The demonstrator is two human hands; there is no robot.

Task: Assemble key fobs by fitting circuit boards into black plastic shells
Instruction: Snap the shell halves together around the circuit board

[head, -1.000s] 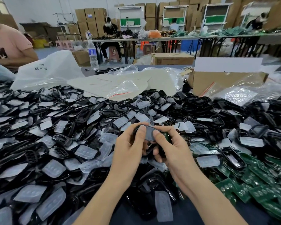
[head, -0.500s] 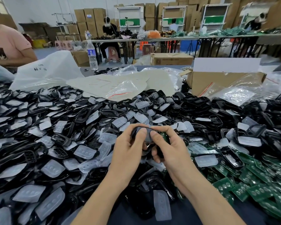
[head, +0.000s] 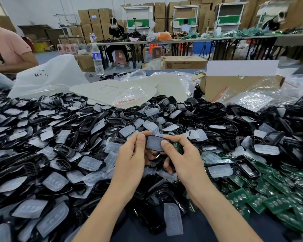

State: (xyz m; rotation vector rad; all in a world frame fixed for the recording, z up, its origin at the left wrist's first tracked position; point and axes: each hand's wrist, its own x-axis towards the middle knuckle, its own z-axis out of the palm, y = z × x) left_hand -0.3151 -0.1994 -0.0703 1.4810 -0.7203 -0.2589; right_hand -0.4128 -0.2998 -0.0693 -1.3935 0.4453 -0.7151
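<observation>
**Key fob shell (head: 157,136) held between both hands, above the parts pile.**
Left of the left hand (head: 129,161): heaped loose shells (head: 63,151), glossy black rounded frames, mixed with frosted translucent button pads (head: 55,184) bearing raised domes. The left hand grips the held shell's left end, fingers curled round it. A matte grey pad (head: 154,144) covers the shell's face. The right hand (head: 185,159) pinches the right end, thumb on the pad, with a green circuit board (head: 178,147) behind it. Right of it: flat green circuit boards (head: 273,203).
</observation>
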